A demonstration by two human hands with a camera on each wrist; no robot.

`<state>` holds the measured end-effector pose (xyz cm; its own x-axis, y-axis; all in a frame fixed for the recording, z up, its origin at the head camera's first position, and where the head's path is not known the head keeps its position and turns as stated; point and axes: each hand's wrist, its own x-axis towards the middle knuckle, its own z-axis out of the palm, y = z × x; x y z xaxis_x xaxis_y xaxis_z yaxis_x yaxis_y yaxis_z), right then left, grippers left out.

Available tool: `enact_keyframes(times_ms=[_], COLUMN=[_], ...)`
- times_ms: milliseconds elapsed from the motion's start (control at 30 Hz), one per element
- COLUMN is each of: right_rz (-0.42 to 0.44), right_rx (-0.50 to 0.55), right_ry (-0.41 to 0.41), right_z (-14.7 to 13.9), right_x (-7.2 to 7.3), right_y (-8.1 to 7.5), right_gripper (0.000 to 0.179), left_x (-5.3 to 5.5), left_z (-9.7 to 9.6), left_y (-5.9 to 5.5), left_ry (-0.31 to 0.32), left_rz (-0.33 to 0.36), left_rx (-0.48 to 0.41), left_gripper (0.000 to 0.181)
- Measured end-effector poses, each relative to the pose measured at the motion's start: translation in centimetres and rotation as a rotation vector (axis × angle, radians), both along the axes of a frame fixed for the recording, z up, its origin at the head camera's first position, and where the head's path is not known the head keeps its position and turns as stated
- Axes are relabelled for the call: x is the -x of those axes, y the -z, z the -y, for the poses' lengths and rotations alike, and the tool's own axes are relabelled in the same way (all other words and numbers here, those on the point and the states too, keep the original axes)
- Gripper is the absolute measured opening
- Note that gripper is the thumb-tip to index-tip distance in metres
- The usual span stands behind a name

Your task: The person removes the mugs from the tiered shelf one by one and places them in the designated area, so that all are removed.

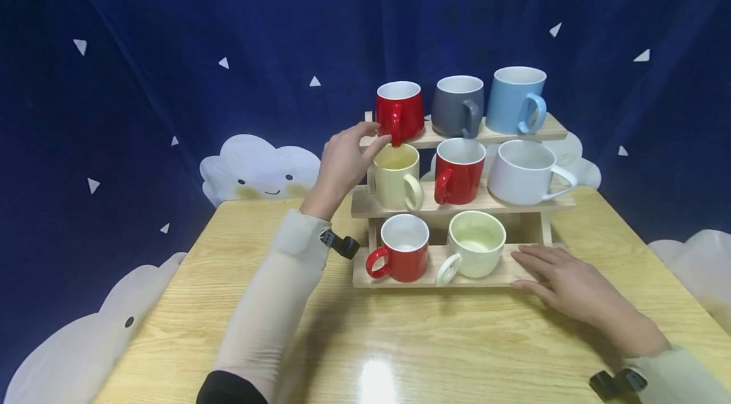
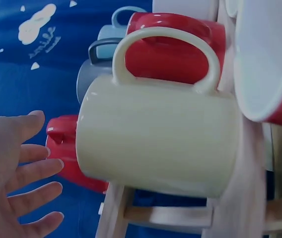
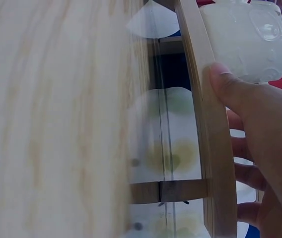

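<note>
My left hand [image 1: 345,163] reaches up to the left end of the top shelf, its fingers beside the red mug [image 1: 407,113] there. In the left wrist view the fingers are spread and hold nothing, close to that mug, which is partly hidden behind a pale yellow mug [image 2: 156,136]. My right hand [image 1: 577,283] rests on the right end of the bottom shelf [image 1: 516,271] of a wooden rack. Its thumb touches the front edge, and the other fingers lie over the board. Left of this hand stands a cream mug [image 1: 476,248] with its handle towards the front.
A grey mug [image 1: 457,109] and a light blue mug [image 1: 514,103] share the top shelf. The middle shelf also bears a red mug [image 1: 465,175] and a white mug [image 1: 520,175]. Another red mug [image 1: 408,261] stands bottom left. Behind the table [image 1: 457,340] hangs a blue curtain [image 1: 274,23].
</note>
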<state>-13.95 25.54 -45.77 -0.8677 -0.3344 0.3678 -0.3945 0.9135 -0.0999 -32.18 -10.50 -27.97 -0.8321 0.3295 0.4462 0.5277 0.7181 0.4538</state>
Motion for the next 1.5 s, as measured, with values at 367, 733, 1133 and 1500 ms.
enact_keyframes(times_ms=[367,733,1133,1500], right_rz=[0.021,0.02,0.023,0.032], right_rx=[0.023,0.029,0.026,0.031], right_ry=[0.018,0.026,0.017,0.015], right_z=[-0.3,-0.5,-0.5,0.1], right_x=[-0.5,-0.6,0.6,0.5], right_y=[0.6,0.6,-0.3,0.2], right_gripper=[0.059,0.06,0.061,0.06], left_x=[1.0,1.9,3.0,3.5], left_z=[-3.3,-5.3,-3.9,-2.3], left_y=[-1.0,-0.9,-2.6,-1.9], left_ry=[-0.042,-0.062,-0.084,-0.116], left_rz=[0.031,0.089,0.169,0.248], left_rx=[-0.035,-0.052,-0.151,-0.305], left_gripper=[0.048,0.045,0.041,0.042])
